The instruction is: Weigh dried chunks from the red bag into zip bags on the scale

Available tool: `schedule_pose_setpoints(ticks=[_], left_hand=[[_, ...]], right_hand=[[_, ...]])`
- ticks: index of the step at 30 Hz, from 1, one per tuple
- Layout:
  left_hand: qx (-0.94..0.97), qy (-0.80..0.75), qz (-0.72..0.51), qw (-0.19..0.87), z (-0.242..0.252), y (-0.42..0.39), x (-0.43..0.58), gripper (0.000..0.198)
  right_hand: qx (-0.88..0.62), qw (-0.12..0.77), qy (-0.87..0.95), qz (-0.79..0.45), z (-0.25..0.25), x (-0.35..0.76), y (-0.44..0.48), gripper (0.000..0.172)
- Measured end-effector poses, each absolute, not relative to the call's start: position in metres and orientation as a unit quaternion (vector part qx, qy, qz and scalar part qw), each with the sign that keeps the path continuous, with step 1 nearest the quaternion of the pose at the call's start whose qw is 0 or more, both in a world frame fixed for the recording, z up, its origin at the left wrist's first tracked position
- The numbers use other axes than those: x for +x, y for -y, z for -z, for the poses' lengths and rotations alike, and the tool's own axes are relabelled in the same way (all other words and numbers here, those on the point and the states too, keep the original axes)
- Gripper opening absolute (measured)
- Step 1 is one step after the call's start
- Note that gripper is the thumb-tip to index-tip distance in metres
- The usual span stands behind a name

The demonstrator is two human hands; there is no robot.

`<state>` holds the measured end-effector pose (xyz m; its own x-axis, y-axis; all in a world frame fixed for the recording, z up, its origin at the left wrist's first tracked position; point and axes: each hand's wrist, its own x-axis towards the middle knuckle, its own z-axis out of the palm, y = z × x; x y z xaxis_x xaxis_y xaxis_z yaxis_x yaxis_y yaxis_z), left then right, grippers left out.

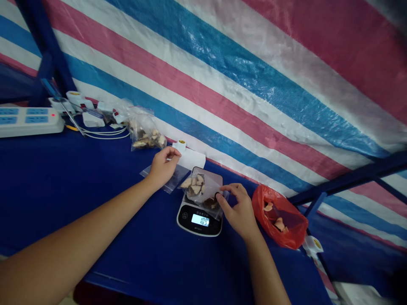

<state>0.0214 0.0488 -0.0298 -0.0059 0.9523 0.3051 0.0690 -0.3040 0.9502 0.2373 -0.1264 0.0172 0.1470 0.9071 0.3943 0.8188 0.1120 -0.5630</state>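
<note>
A digital kitchen scale (188,228) stands on the blue table, its lit display reading about 10.9. On its plate lies a clear zip bag (208,186) with pale, dark-edged dried slices (194,185) inside. My right hand (238,207) is at the bag's right end, thumb and forefinger closed around its edge by a dark piece. My left hand (164,165) is left of the scale with thumb and fingers pinched together. It is over a flat, clear plastic bag (174,180) and beside a white paper sheet (192,159); whatever it pinches is too small to make out.
Right of the scale sits a red plastic bag (270,226) with several pale pieces in it. Filled clear bags (146,129) lie at the back left, near white cables, a screwdriver (71,118) and a power strip (32,127). Striped tarpaulin (197,93) walls the table's back.
</note>
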Motion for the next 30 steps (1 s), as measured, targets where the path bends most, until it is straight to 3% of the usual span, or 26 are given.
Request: schedule_pose_setpoints(ticks=[18, 22, 25, 30], left_hand=[[0.587, -0.427, -0.559, 0.401, 0.033, -0.051, 0.022, 0.011], [0.608, -0.410, -0.554, 0.394, 0.029, -0.043, 0.023, 0.013], [0.664, -0.375, -0.525, 0.379, 0.024, -0.031, 0.024, 0.015], [0.758, -0.312, -0.455, 0.348, 0.018, -0.014, 0.025, 0.014]], right_hand=[[-0.660, 0.376, 0.648, -0.059, -0.015, 0.231, 0.122, 0.011], [-0.676, 0.395, 0.622, 0.008, -0.032, 0.257, 0.133, 0.017], [-0.737, 0.336, 0.582, 0.071, -0.045, 0.285, 0.146, 0.019], [-0.770, 0.206, 0.603, -0.015, -0.045, 0.290, 0.151, 0.019]])
